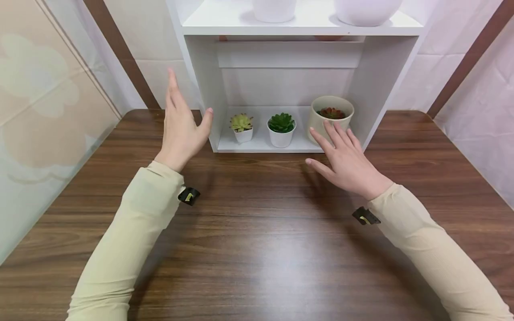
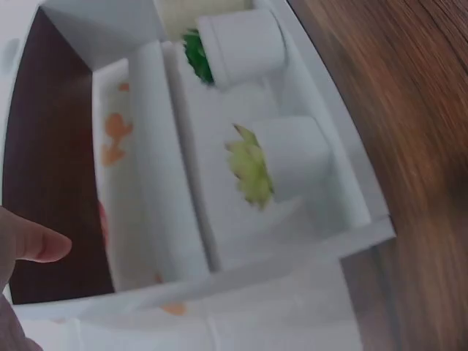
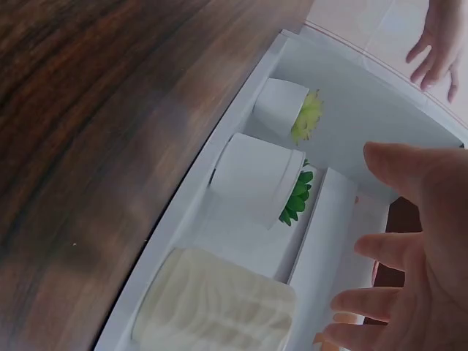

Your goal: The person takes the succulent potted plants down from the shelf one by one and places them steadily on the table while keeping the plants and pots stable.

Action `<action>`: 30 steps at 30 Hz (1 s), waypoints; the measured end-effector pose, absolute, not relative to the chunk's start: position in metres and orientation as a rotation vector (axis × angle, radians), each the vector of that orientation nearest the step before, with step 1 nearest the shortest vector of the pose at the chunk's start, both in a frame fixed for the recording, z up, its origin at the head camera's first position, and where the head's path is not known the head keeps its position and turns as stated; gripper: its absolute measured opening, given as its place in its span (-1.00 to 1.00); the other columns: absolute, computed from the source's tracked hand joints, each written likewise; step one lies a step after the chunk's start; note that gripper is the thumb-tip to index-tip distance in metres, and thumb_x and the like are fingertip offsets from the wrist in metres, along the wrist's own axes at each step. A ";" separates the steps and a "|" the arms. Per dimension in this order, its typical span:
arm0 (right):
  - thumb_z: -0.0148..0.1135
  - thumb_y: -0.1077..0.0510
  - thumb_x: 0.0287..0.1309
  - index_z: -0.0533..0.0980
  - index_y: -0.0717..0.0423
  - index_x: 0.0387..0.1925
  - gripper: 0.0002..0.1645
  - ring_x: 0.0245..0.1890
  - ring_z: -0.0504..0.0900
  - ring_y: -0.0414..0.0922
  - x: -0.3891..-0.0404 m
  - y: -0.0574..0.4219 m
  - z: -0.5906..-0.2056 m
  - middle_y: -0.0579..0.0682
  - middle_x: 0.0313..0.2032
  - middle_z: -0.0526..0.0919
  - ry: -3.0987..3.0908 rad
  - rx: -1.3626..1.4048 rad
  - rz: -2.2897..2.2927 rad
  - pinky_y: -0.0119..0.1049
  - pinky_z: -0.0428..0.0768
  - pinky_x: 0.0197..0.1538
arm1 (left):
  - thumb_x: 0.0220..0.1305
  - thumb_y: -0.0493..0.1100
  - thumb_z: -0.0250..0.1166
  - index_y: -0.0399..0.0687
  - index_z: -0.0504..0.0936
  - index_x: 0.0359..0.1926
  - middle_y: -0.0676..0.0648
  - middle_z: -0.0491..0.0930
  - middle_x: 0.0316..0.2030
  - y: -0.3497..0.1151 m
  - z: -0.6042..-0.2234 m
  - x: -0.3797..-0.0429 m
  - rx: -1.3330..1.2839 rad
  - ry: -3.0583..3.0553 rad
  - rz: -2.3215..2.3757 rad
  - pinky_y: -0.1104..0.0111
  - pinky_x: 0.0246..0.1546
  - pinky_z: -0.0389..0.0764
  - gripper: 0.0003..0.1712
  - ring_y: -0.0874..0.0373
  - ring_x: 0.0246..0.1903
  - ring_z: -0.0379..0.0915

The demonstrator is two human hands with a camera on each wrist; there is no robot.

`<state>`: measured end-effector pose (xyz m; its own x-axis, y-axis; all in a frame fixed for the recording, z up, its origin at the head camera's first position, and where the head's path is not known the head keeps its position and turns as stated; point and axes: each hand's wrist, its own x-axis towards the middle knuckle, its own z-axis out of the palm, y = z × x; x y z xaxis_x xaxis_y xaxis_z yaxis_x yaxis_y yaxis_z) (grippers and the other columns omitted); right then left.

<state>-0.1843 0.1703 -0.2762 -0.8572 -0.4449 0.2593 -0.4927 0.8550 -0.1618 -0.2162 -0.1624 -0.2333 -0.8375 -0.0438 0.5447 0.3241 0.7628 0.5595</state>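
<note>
R hand (image 1: 343,162) held near beige pot (image 3: 219,303), fingers spread apart. L hand (image 1: 180,131) raised beside shelf (image 1: 301,30), thumb spread away from fingers. Beige pot set inside shelf, bottom R, beside white pot (image 1: 281,139) w/ green plant (image 1: 281,122).

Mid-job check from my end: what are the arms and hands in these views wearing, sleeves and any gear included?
Both arms wear long, pale cream sleeves: the left sleeve and right sleeve show creases. At each cuff sits a small black device, left device and right device, with a yellow mark. The left hand and right hand show no gloves or rings.
</note>
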 end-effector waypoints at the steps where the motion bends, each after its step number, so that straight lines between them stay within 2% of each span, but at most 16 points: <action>1: 0.04 -0.23 0.31 0.08 0.04 0.47 -0.15 0.49 -0.15 0.19 -0.185 0.169 -0.276 0.26 0.48 -0.08 -2.816 0.725 0.328 0.20 -0.15 0.42 | 0.28 -0.06 0.13 -0.07 -0.41 0.50 -0.19 -0.18 0.49 -0.164 -0.234 -0.219 -0.194 -2.413 -0.906 0.15 0.42 0.04 0.04 0.00 0.46 -0.13; 8: 0.04 -0.21 0.32 0.07 0.04 0.47 -0.16 0.49 -0.14 0.20 -0.186 0.165 -0.271 0.26 0.48 -0.10 -2.817 0.738 0.322 0.18 -0.14 0.42 | 0.30 -0.02 0.08 -0.14 -0.31 0.50 -0.20 -0.07 0.47 -0.173 -0.237 -0.237 -0.162 -2.426 -0.953 0.06 0.32 0.22 -0.03 -0.13 0.33 0.18; 14: 0.05 -0.19 0.31 0.08 0.04 0.47 -0.17 0.48 -0.11 0.22 -0.187 0.163 -0.271 0.26 0.48 -0.08 -2.799 0.745 0.323 0.17 -0.13 0.42 | 0.30 -0.08 0.07 -0.21 -0.06 0.46 -0.32 0.33 0.23 -0.174 -0.230 -0.250 -0.216 -2.378 -0.957 0.10 0.06 0.48 -0.19 -0.16 0.05 0.48; 18: 0.06 -0.18 0.31 0.09 0.05 0.46 -0.18 0.48 -0.12 0.22 -0.189 0.162 -0.273 0.27 0.48 -0.07 -2.788 0.751 0.329 0.18 -0.12 0.42 | 0.30 -0.10 0.06 -0.25 0.06 0.40 -0.33 0.47 0.09 -0.175 -0.227 -0.253 -0.211 -2.353 -0.879 0.06 -0.07 0.51 -0.27 -0.19 -0.07 0.51; 30: 0.09 -0.18 0.29 0.09 0.04 0.46 -0.16 0.48 -0.11 0.21 -0.192 0.161 -0.278 0.27 0.47 -0.04 -2.780 0.764 0.353 0.18 -0.11 0.41 | 0.30 -0.13 0.05 -0.31 0.24 0.24 -0.38 0.57 -0.05 -0.172 -0.227 -0.265 -0.138 -2.382 -0.776 0.01 -0.09 0.54 -0.45 -0.25 -0.11 0.56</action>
<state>-0.1921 0.1611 -0.2777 -0.8355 -0.4680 0.2878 -0.5251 0.8343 -0.1677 -0.2653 -0.1721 -0.2268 -0.8012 -0.0887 0.5917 0.2768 0.8218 0.4980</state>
